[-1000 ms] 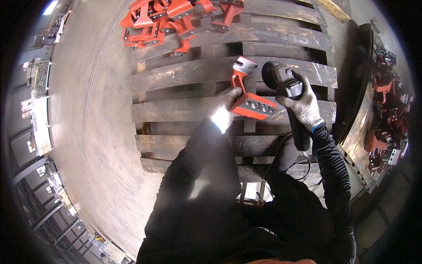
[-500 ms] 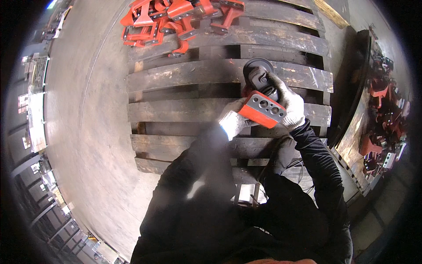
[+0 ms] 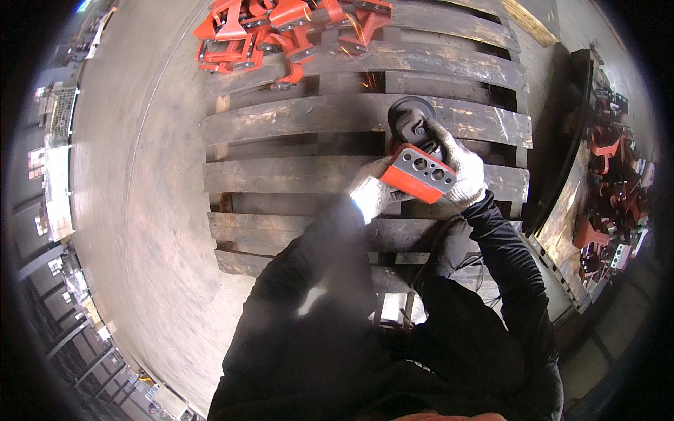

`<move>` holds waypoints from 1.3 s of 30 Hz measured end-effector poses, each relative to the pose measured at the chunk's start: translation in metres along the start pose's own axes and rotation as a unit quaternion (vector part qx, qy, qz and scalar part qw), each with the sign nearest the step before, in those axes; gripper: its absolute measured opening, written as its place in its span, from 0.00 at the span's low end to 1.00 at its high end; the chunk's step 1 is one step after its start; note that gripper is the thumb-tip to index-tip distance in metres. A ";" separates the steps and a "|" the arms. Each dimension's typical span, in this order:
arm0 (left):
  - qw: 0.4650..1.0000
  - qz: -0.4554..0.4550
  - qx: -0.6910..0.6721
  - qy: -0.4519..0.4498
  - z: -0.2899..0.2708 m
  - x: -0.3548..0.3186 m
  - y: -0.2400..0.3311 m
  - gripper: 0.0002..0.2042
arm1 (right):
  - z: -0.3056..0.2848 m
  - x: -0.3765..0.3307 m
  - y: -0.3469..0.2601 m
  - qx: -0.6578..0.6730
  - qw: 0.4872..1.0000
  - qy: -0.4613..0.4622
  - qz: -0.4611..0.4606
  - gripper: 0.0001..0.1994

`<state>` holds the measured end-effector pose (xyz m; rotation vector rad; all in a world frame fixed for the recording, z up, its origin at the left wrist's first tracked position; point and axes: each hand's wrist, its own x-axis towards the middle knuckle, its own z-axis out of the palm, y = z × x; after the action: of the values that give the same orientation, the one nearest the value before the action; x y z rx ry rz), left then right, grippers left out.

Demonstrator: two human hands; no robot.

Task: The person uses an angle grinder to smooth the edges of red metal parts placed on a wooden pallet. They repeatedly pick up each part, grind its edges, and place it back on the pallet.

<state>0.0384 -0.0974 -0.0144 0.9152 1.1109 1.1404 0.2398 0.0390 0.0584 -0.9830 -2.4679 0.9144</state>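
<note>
Over the pallet, my gloved left hand (image 3: 371,192) grips a red metal bracket (image 3: 415,184) by its left end. The bracket's bare steel face, drilled with several holes, tilts up toward me. My gloved right hand (image 3: 465,168) is closed around an angle grinder (image 3: 414,126), thumb along its dark head. The round disc guard sits on the far side of the bracket, and the rest of the grinder's body is hidden behind the bracket and the hand. Where the disc meets the bracket cannot be seen. Sparks (image 3: 371,81) show beyond the grinder.
Beneath my hands lies a worn wooden pallet (image 3: 281,175) with gaps between its slats. Red brackets (image 3: 260,35) are heaped at its far left. On the right, more red parts (image 3: 604,151) lie on another wooden platform (image 3: 565,203). A dark cable (image 3: 481,263) runs by my shoe (image 3: 449,245).
Orange sparks now fly across the far part of the pallet toward the heaped brackets. Both hands, the bracket and the grinder stay almost in place.
</note>
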 end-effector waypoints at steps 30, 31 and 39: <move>0.890 -0.169 -0.413 0.097 -0.013 0.007 0.035 0.15 | -0.006 -0.007 -0.010 -0.016 0.992 0.006 0.126 0.43; 0.883 -0.184 -0.414 0.123 -0.017 0.008 0.041 0.15 | -0.007 -0.010 -0.007 -0.002 0.990 0.018 0.142 0.43; 0.887 -0.186 -0.121 0.405 -0.047 0.039 0.047 0.20 | -0.028 -0.018 -0.018 0.100 0.972 0.086 0.196 0.44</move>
<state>-0.0158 -0.0498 0.0130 -0.0285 1.6702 1.3223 0.2583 0.0285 0.0900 -1.4370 -2.0279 1.1171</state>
